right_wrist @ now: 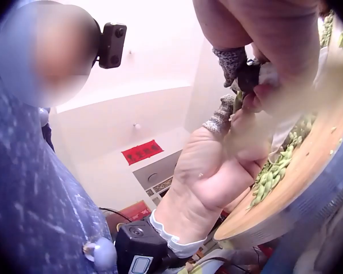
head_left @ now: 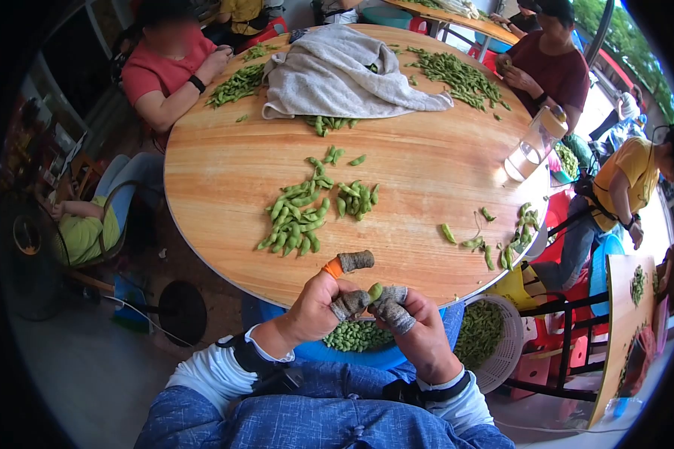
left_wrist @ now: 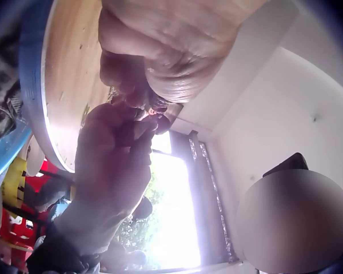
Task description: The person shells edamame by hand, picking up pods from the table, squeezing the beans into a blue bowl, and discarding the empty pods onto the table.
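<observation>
- Here's the green pod [head_left: 375, 292], up between the two hands at the near edge of the table [head_left: 412, 157], above the blue basin [head_left: 305, 352].
- Left hand [head_left: 312, 304]: it's grasping one end of the pod, while a finger in an orange and grey cover [head_left: 356, 260] sticks out beyond.
- Right hand [head_left: 424, 338]: fingers curled, grey knit covers on, gripping the pod's other end.
- Just below, the basin holds a spread of green beans [head_left: 358, 336]; its far side is tucked under the table edge.
- Onto the wood now: a loose pile of pods [head_left: 296, 221], a smaller cluster [head_left: 358, 200] just beside it, and bare grain running right to scattered pods [head_left: 518, 238] by the rim.
- A clear bottle [head_left: 528, 153] stands near that right edge; I can't read any brand on it.
- Farther over, a grey cloth [head_left: 326, 71] covers part of the pods, with heaps showing on either side.
- Down to the right, a white basket [head_left: 508, 352] full of pods sits beside the legs, close in; there's more visible floor out to the left.
- Writing? A red sign [right_wrist: 142, 152] carries dark characters, too small to read; the black wrist camera [right_wrist: 138, 245] has a pale label, also unreadable.
</observation>
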`<state>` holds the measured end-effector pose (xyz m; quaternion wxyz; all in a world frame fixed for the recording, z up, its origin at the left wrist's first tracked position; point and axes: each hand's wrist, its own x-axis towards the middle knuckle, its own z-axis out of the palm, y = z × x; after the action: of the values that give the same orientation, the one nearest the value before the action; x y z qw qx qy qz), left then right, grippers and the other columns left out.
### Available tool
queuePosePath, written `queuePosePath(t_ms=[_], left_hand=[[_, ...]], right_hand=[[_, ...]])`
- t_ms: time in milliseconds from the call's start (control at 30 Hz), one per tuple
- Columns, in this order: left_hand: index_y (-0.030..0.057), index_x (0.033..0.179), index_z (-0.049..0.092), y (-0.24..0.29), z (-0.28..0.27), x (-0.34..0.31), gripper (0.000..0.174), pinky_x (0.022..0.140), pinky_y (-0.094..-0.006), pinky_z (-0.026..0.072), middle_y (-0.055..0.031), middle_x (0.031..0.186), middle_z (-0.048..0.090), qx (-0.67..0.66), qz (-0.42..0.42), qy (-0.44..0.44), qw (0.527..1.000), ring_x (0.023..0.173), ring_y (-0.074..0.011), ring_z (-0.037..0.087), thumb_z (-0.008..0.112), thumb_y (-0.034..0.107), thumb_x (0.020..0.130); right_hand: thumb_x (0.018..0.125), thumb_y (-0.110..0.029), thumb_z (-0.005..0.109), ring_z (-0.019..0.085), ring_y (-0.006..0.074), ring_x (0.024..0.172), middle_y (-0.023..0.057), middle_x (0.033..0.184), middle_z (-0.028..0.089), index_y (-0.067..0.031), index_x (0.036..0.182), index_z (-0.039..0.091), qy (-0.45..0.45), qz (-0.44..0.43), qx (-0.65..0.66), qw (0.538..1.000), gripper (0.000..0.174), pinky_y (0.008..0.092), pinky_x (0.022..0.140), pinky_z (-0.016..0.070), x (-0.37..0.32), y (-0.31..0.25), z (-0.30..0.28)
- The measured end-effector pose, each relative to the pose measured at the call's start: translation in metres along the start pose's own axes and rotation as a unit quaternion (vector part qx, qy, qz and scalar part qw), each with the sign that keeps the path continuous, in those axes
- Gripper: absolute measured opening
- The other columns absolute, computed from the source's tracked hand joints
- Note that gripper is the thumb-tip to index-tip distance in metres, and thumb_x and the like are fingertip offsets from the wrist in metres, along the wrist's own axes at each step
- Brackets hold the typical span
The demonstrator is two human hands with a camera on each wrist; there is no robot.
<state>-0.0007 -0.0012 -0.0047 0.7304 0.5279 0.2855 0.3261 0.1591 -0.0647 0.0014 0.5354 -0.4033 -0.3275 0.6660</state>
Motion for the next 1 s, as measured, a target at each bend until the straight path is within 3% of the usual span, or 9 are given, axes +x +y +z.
queuePosePath(t_ms=[200, 300, 733, 900, 1000], left_hand=[[-0.0103, 0.084, 0.056, 0.002, 0.007, -0.001, 0.022, 0.072, -0.0257, 0.0483, -0.0165, 0.124, 0.034, 0.025, 0.051, 0.021, 0.998, 0.092, -0.0137, 0.052, 0.056, 0.011, 0.081], [-0.0105, 0.084, 0.056, 0.005, 0.005, 0.000, 0.022, 0.073, -0.0260, 0.0482, -0.0159, 0.124, 0.033, 0.096, 0.064, 0.008, 0.993, 0.091, -0.0140, 0.052, 0.056, 0.011, 0.081], [-0.0113, 0.087, 0.055, -0.002, 0.006, -0.001, 0.019, 0.073, -0.0260, 0.0489, -0.0145, 0.120, 0.037, 0.070, 0.067, 0.023, 0.995, 0.090, -0.0143, 0.053, 0.053, 0.007, 0.081], [-0.0109, 0.095, 0.050, -0.004, 0.002, 0.000, 0.020, 0.072, -0.0266, 0.0495, -0.0123, 0.108, 0.047, 0.141, 0.089, 0.013, 0.986, 0.087, -0.0142, 0.055, 0.051, 0.004, 0.082], [-0.0076, 0.100, 0.047, 0.003, 0.009, -0.002, 0.021, 0.070, -0.0251, 0.0493, -0.0073, 0.094, 0.054, 0.029, 0.051, 0.027, 0.998, 0.084, -0.0105, 0.054, 0.049, 0.003, 0.083]], right_hand=[[0.081, -0.017, 0.057, 0.049, 0.0068, 0.071, 0.0010, 0.083, 0.057, 0.0007, 0.096, 0.055, 0.008, -0.002, 0.003, 1.000, 0.024, 0.0200, 0.064, 0.0382, 0.000, -0.004, 0.004], [0.081, -0.017, 0.057, 0.048, 0.0068, 0.070, 0.0009, 0.081, 0.057, 0.0007, 0.094, 0.055, 0.008, -0.013, 0.006, 1.000, 0.023, 0.0199, 0.063, 0.0378, 0.000, -0.010, 0.010], [0.081, -0.011, 0.056, 0.049, 0.0052, 0.070, 0.0001, 0.081, 0.058, -0.0005, 0.091, 0.056, 0.039, 0.000, 0.006, 0.999, 0.015, 0.0189, 0.063, 0.0390, 0.005, -0.004, 0.012], [0.081, -0.010, 0.055, 0.050, 0.0054, 0.069, 0.0006, 0.081, 0.058, -0.0005, 0.090, 0.056, 0.040, 0.001, 0.000, 0.999, 0.013, 0.0187, 0.063, 0.0398, 0.011, 0.003, 0.010], [0.081, -0.010, 0.055, 0.051, 0.0054, 0.069, 0.0003, 0.079, 0.058, -0.0005, 0.090, 0.056, 0.040, -0.007, 0.008, 0.999, 0.013, 0.0189, 0.063, 0.0399, 0.012, 0.006, 0.010]])
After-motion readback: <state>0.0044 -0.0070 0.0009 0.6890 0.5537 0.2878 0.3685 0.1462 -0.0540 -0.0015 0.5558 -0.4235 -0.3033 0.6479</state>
